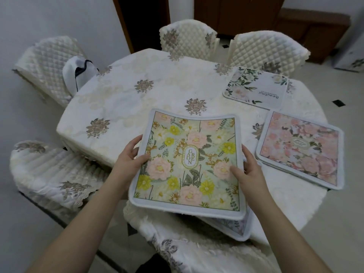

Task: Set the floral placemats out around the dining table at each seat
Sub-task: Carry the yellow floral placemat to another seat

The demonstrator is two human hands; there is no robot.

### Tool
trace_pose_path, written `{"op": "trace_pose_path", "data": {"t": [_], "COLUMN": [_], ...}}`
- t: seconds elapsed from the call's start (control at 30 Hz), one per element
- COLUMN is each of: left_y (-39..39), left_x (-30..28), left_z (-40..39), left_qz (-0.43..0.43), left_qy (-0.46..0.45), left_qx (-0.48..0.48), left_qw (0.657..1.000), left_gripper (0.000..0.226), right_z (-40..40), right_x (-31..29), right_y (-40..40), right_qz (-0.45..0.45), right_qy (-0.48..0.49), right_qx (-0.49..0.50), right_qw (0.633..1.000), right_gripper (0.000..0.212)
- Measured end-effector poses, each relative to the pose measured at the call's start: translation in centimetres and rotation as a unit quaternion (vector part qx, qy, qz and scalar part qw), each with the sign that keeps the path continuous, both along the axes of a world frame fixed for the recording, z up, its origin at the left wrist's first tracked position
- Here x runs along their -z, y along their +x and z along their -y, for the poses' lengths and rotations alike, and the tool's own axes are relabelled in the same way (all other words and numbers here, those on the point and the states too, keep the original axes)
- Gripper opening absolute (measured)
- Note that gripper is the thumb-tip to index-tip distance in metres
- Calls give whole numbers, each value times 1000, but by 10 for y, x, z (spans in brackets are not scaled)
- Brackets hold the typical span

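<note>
Over the near edge of the surface (pixel 149 79), both hands hold a green-and-yellow floral placemat (pixel 189 164).

At six o'clock the left hand (pixel 131 160) grips its left edge and the right hand (pixel 246 170) its right edge, thumbs on top, fingers curled beneath; a second placemat (pixel 236 226) peeks out under it. At three o'clock a pink placemat (pixel 299 150) lies flat, and at one o'clock a white leafy placemat (pixel 256 88) does too: four placemats counted. Five quilted chairs ring the round clothed surface, the nearest chair (pixel 197 251) at six o'clock; a white bag (pixel 77 72) sits at ten o'clock.
</note>
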State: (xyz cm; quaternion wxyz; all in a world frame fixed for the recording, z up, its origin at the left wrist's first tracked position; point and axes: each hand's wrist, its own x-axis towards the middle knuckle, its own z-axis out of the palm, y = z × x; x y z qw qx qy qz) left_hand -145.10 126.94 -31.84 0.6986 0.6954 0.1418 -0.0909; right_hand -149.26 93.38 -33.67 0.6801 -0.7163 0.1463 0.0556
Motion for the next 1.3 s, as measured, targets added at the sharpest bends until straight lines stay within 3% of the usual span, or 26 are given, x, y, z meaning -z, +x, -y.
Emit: {"op": "trace_pose_path", "data": {"t": [0.33, 0.67, 0.9, 1.3], "left_y": [68, 116, 124, 129], "left_x": [26, 38, 40, 37], "left_z": [-31, -74, -94, -151], "left_qz": [-9, 12, 15, -1], "left_qy": [-19, 3, 13, 57], "left_qx": [84, 185, 202, 165], "left_qw": [996, 983, 979, 985], "left_gripper": [56, 57, 58, 59], "right_z": [-38, -117, -138, -182], "right_x": [3, 18, 24, 27], "right_y": [11, 2, 0, 33], "right_qz": [-15, -24, -38, -46], "right_qy": [-24, -40, -34, -16], "right_qx": [76, 218, 231, 170], "right_qw": [997, 975, 972, 984], "right_gripper": [64, 66, 70, 67]}}
